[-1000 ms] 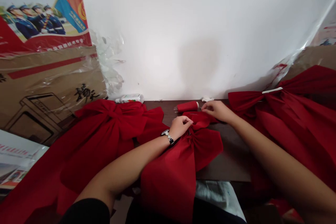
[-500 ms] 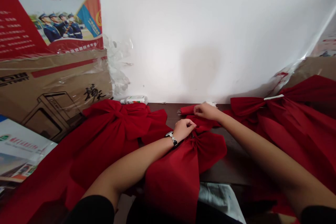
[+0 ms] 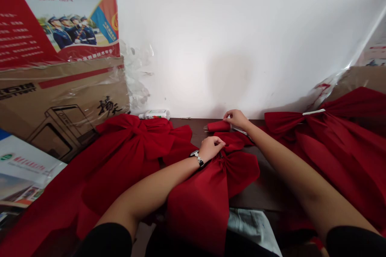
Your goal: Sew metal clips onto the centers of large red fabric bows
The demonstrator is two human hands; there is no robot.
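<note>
A red fabric bow [image 3: 211,184] lies in front of me on a dark table [image 3: 268,184]. My left hand [image 3: 211,147], with a watch at the wrist, pinches the gathered middle of that bow, fingers closed. My right hand [image 3: 237,119] reaches to the back of the table, beside a red thread spool [image 3: 218,126] with needles stuck in its left end. Its fingers are curled by the spool's right end and a small white object; what they hold, if anything, is hidden.
A large red bow [image 3: 132,148] lies to the left and another, with a white clip [image 3: 313,111], to the right. A cardboard box [image 3: 60,100] with a poster stands at left. A small white bottle [image 3: 154,114] lies against the white wall.
My right hand moved from the bow's centre back to the spool's right end by the wall. My left hand kept its pinch on the bow. The view shifted slightly.
</note>
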